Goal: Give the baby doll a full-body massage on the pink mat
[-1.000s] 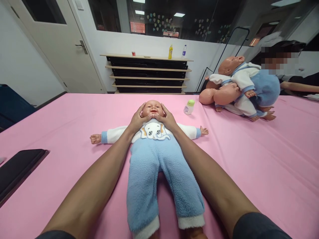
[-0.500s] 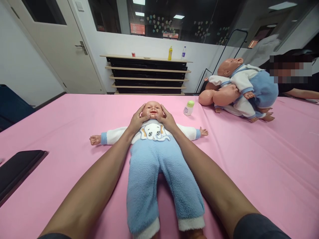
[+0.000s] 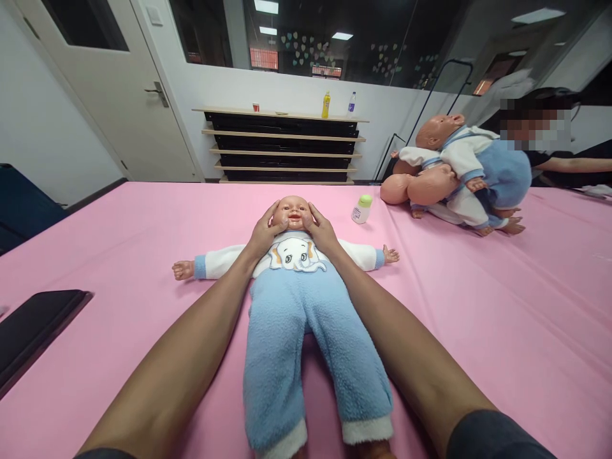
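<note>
A baby doll [image 3: 280,306] in a white top with an elephant face and fuzzy light-blue trousers lies on its back, arms spread wide. Both hands clasp its head [image 3: 293,207] from the sides. My left hand [image 3: 266,231] presses along the cheek on the left, its thumb by the mouth corner. On the opposite cheek, my right hand [image 3: 322,231] mirrors it, fingers reaching up beside the face. To the right of the head stands a small white bottle with a green cap [image 3: 362,209], apart from my hands.
Pink sheeting [image 3: 478,319] covers the table. Several more dolls [image 3: 502,167] are piled at the far right, with a person [image 3: 540,121] beyond them. A flat black object [image 3: 38,328] lies at left. Behind the table is a shelf unit [image 3: 287,135] with bottles on top.
My hands and the doll hold the same position. The person at the far right has leaned slightly to the left. The whole view has shifted a little.
</note>
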`<state>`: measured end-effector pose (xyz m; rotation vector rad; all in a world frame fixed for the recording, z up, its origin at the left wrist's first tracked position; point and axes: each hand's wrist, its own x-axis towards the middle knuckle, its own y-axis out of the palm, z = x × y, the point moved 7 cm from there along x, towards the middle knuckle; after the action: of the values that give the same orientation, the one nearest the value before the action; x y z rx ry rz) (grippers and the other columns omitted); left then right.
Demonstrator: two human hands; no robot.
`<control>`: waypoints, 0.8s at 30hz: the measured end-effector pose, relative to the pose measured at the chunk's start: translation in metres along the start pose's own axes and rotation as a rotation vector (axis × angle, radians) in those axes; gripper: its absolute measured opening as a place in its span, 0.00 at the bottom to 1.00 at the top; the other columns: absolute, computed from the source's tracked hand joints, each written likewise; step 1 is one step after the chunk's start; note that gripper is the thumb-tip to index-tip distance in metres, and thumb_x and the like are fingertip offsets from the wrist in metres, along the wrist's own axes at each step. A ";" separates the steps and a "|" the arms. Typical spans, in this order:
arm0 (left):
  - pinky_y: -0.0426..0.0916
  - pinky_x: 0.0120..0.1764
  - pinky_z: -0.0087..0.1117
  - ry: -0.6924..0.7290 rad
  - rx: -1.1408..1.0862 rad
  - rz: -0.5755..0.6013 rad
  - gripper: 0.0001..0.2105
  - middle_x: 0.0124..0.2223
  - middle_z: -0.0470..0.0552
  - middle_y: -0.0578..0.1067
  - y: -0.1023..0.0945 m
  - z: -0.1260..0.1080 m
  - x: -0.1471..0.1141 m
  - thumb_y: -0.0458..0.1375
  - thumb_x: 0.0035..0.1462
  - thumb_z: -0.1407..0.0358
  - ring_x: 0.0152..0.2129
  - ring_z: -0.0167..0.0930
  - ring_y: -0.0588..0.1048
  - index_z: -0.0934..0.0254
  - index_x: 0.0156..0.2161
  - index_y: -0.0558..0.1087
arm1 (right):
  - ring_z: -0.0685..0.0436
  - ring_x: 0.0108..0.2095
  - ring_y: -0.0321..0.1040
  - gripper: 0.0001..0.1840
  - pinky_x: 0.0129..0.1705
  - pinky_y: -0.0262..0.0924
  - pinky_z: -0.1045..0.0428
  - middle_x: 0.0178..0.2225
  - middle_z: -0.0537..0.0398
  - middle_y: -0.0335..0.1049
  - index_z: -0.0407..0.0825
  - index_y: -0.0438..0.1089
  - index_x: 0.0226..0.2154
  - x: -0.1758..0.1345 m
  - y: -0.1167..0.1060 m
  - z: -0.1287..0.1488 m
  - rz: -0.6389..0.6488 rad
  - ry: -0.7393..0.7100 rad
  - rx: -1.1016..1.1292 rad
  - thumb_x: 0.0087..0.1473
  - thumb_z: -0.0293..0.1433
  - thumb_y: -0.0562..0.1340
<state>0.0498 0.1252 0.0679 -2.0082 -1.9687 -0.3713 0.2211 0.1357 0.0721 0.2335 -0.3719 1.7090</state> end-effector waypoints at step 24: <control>0.53 0.63 0.41 0.039 0.173 -0.014 0.33 0.67 0.49 0.57 0.001 0.001 0.000 0.56 0.57 0.49 0.64 0.39 0.57 0.55 0.65 0.55 | 0.39 0.66 0.49 0.50 0.65 0.49 0.44 0.66 0.55 0.49 0.54 0.46 0.66 -0.004 0.001 -0.001 0.025 -0.033 -0.114 0.49 0.56 0.62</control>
<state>0.0509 0.1254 0.0672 -1.8675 -1.9217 -0.2322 0.2209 0.1318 0.0698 0.1740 -0.4969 1.7041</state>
